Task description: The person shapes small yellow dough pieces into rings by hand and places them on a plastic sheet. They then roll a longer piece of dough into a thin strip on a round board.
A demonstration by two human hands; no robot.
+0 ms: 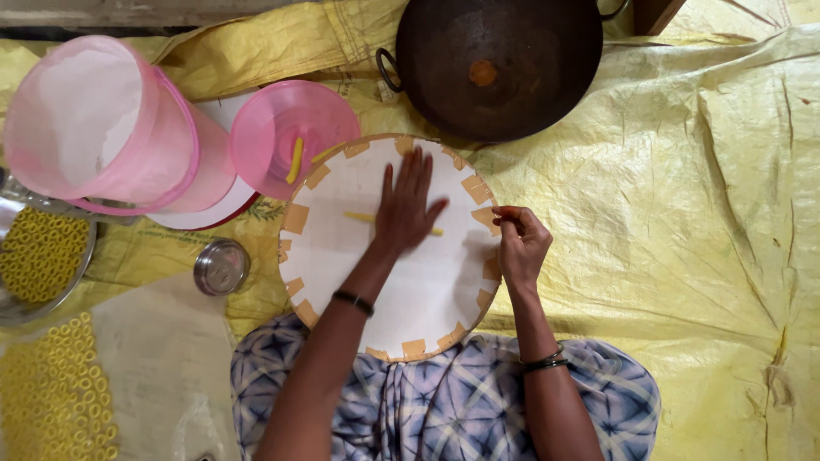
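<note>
Am seeing left hand (408, 207) flat, unclenched, rolling yellow dough strip (363, 218) on round board (427, 290); right hand (519, 243) pinching something, probably dough. Finished rings (43, 252) filling steel plate (85, 265); more rolling remaining.

Lots of stuff parked around the work spot. Up top there's a big dark iron wok (500, 64) with loop handles, sitting on a crinkled yellow plastic sheet (683, 213) that covers pretty much the whole floor. On the left, a pink plastic container (102, 128) lies tipped over (white inside), with its pink lid (286, 137) just beside it holding a couple of yellow strips. Below that, a little steel bowl (221, 266). Far left is a steel plate (43, 260) heaped with yellow rings, and more yellow rings (60, 393) are spread out near it.
</note>
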